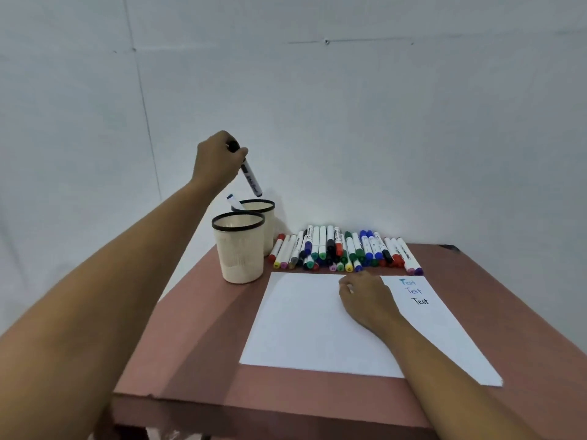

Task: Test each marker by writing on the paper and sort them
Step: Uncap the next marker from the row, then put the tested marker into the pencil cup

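Note:
My left hand point(217, 160) is raised above the two cream cups, shut on a black marker point(251, 179) that hangs cap end up, its lower end just over the far cup point(265, 217). A blue-tipped marker point(233, 201) sticks out of that far cup. The near cup point(239, 249) stands in front of it. My right hand point(365, 296) rests on the white paper point(301, 328), fingers curled near the paper's far edge, holding nothing that I can see. "Test" is written three times point(414, 292) at the paper's far right. A row of several markers point(346, 249) lies behind the paper.
The reddish-brown table point(206, 360) ends in a front edge close to me and a left edge beside the cups. A white wall rises directly behind the marker row. A small dark object point(448, 247) lies at the table's far right corner.

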`<action>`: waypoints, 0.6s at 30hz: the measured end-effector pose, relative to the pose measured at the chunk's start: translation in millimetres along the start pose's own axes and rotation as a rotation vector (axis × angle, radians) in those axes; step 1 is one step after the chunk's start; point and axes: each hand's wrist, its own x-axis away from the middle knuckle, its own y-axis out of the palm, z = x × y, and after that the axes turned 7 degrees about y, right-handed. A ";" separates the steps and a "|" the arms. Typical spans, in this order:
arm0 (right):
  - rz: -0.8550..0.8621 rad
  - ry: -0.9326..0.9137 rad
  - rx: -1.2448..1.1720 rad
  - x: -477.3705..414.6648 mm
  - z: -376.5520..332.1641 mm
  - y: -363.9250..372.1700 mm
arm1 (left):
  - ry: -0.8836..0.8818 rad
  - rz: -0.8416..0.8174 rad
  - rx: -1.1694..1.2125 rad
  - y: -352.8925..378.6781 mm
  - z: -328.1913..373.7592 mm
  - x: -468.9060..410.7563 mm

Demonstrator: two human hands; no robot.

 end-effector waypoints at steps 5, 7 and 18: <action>-0.007 -0.007 -0.002 -2.5 2.0 0.8 | -0.075 -0.098 -0.078 21.9 -19.9 -8.1; -0.005 -0.006 -0.007 -3.3 2.4 1.0 | -0.086 -0.175 -0.151 36.1 -27.4 -5.2; -0.013 -0.002 -0.015 -3.9 2.1 0.9 | -0.017 -0.335 -0.262 51.6 -23.5 7.4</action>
